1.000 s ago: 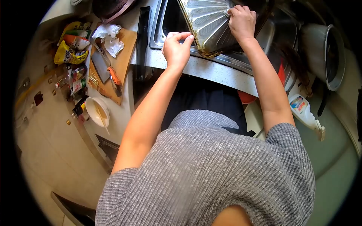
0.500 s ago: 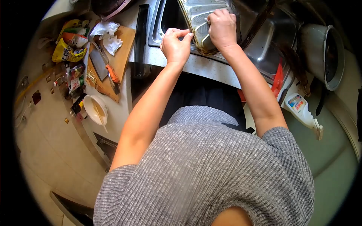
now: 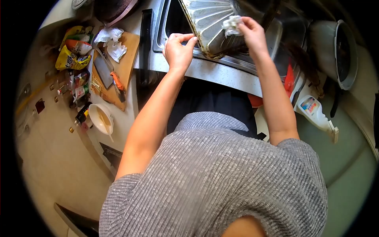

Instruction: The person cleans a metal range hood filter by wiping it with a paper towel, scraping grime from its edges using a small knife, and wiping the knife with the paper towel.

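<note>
A greasy metal filter panel (image 3: 207,23), with radiating ribs, fine mesh patches and a brown-stained rim, is tilted over the sink (image 3: 282,45). My left hand (image 3: 178,49) pinches the panel's left rim between thumb and fingers. In my right hand (image 3: 254,36) is a crumpled, soiled white wad (image 3: 232,26), cloth or tissue; which of the two I cannot tell. The wad is at the panel's ribbed face, near its middle. The panel's upper part runs out of the frame.
To the left, a wooden cutting board (image 3: 128,59) carries a cleaver (image 3: 103,71), an orange-handled tool (image 3: 117,81) and white tissues (image 3: 116,50). Beside it are snack packets (image 3: 73,57) and a white bowl (image 3: 96,114). Right of the sink are a pot (image 3: 327,49) and a spray bottle (image 3: 314,110).
My right hand has lifted and moved right, bringing the white wad into full view. My left hand stays on the panel's rim, and the panel has shifted slightly left.
</note>
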Demonstrator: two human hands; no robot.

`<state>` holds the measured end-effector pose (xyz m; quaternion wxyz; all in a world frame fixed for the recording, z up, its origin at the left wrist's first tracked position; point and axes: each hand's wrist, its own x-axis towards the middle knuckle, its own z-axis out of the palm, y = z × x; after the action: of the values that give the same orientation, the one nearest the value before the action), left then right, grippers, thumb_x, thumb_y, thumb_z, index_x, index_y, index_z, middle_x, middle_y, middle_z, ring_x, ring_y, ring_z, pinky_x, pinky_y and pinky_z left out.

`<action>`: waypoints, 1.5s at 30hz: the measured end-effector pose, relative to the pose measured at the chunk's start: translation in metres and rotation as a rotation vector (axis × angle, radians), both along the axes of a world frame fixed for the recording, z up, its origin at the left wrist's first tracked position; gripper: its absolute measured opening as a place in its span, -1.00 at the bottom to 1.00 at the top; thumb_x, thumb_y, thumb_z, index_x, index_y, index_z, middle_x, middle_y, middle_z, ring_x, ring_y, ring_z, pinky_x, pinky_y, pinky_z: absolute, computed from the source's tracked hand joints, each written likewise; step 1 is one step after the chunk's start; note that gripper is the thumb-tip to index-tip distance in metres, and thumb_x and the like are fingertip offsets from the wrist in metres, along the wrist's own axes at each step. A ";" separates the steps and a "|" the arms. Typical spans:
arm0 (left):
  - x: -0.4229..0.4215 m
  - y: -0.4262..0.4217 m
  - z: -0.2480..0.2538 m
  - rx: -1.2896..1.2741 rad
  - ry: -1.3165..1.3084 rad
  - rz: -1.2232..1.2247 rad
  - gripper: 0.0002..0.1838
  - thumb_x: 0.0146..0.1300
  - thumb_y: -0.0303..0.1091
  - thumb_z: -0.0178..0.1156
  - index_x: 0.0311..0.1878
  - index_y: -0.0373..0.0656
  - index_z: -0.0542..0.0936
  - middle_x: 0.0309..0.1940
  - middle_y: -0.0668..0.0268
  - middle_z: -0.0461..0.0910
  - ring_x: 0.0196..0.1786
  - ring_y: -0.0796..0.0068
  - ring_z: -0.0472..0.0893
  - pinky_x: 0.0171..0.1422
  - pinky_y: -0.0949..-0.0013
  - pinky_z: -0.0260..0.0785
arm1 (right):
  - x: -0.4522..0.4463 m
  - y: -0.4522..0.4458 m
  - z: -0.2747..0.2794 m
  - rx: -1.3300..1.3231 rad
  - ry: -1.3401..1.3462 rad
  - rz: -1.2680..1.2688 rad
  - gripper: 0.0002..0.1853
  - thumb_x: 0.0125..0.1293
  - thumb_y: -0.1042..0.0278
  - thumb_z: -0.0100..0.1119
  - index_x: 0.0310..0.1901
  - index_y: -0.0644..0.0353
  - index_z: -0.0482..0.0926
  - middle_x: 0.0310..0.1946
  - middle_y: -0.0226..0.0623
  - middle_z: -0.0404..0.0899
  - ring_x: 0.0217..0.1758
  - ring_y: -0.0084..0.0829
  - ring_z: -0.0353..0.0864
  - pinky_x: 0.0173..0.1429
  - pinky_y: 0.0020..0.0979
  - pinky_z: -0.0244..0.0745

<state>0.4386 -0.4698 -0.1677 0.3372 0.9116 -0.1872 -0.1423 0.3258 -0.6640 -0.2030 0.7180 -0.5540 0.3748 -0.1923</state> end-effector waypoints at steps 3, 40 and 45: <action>-0.001 -0.002 0.000 -0.005 -0.038 -0.016 -0.79 0.02 -0.24 0.39 -0.25 -0.04 0.75 -0.33 0.40 0.58 -0.31 0.55 0.49 -0.19 0.47 0.32 | -0.003 -0.018 -0.006 0.098 0.002 -0.056 -0.85 0.24 0.47 0.14 -0.18 0.21 0.64 -0.32 -0.34 0.66 -0.28 -0.54 0.60 -0.02 -0.50 0.40; 0.001 -0.003 -0.005 -0.105 0.032 0.033 -0.87 -0.02 -0.30 0.39 -0.37 -0.08 0.73 -0.34 0.36 0.60 -0.23 0.36 0.59 -0.10 0.33 0.40 | 0.040 0.056 0.014 -0.982 0.341 0.224 -0.86 0.14 0.44 0.17 -0.37 -0.01 0.72 -0.40 -0.35 0.67 -0.24 -0.35 0.62 -0.01 -0.28 0.23; 0.001 -0.005 -0.004 -0.078 0.034 0.013 -0.82 0.01 -0.39 0.39 -0.28 -0.21 0.72 -0.34 0.32 0.60 -0.25 0.50 0.57 -0.11 0.44 0.38 | 0.039 0.081 0.022 -0.933 0.276 0.253 -0.89 0.08 0.42 0.19 -0.39 0.03 0.71 -0.40 -0.34 0.67 -0.22 -0.34 0.61 0.02 -0.26 0.23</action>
<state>0.4394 -0.4746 -0.1722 0.3766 0.8964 -0.1809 -0.1481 0.3650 -0.5826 -0.1808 0.3554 -0.8774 0.2702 -0.1756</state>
